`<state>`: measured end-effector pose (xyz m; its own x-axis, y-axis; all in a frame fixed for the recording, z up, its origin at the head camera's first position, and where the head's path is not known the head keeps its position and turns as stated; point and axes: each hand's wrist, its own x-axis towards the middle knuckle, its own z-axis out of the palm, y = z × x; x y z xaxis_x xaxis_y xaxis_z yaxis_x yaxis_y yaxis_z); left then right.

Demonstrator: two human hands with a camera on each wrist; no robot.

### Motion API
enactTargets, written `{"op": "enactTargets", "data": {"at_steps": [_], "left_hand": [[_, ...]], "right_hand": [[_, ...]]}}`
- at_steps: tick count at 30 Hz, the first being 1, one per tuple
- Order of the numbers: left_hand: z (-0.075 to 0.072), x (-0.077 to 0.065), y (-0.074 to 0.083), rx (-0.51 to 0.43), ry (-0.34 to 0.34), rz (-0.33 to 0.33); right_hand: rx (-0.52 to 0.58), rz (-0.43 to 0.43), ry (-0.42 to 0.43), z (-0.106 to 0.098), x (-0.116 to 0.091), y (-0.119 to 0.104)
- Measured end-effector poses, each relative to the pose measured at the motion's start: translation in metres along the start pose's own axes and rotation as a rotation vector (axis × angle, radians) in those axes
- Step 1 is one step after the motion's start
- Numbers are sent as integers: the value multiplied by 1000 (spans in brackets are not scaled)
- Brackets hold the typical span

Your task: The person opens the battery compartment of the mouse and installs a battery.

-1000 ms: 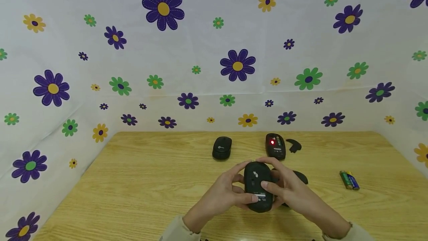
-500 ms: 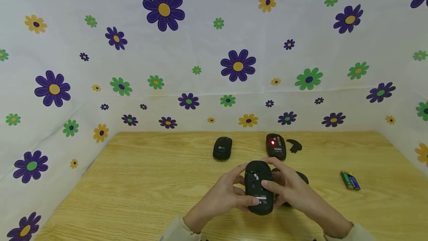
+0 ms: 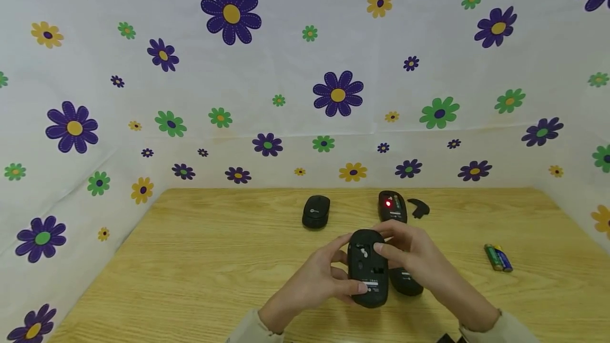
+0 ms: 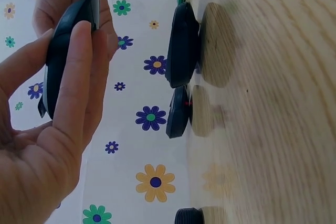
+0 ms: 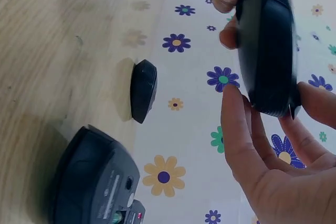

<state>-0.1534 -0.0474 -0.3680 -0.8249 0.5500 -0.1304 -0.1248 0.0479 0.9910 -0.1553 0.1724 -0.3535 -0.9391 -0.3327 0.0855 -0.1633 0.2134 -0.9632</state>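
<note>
A black computer mouse (image 3: 368, 292) is held off the table with its labelled underside toward the head camera. My left hand (image 3: 316, 279) grips it from the left, thumb over the label and fingers behind. My right hand (image 3: 414, 253) is at its upper right, thumb on the battery cover (image 3: 379, 258); in the right wrist view that thumb pinches a thin flap of the cover (image 5: 295, 104) standing out from the mouse's end. Dark recesses show in the underside. Partly behind the right hand, another black mouse (image 3: 406, 283) lies underside up on the table.
Farther back are an upright black mouse (image 3: 316, 210) and an upturned mouse (image 3: 392, 204) with a red light glowing. Beside the latter lies a loose hook-shaped black cover (image 3: 419, 208). Two batteries (image 3: 498, 257), green and blue, lie at the right. A flowered cloth (image 3: 295, 68) hangs behind the wooden table (image 3: 205, 258).
Recesses have come into view around the cover as it lifts from the held mouse. My right hand has shifted slightly up and right, uncovering more of the mouse behind it.
</note>
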Motion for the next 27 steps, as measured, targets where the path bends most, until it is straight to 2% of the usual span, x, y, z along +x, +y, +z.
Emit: {"op": "enactTargets", "data": {"at_steps": [9, 13, 18, 22, 27], "left_hand": [[-4, -2, 1, -3, -7, 10], [-5, -4, 1, -2, -9, 5], [-7, -6, 0, -5, -21, -16], [-8, -8, -2, 0, -3, -17], [-15, -12, -2, 6, 20, -3]], "right_hand": [[-108, -36, 49, 1, 4, -9], [-129, -9, 96, 2, 6, -11], [-21, 21, 149, -3, 8, -16], [86, 16, 104, -11, 10, -15], [124, 50, 82, -16, 14, -8]]}}
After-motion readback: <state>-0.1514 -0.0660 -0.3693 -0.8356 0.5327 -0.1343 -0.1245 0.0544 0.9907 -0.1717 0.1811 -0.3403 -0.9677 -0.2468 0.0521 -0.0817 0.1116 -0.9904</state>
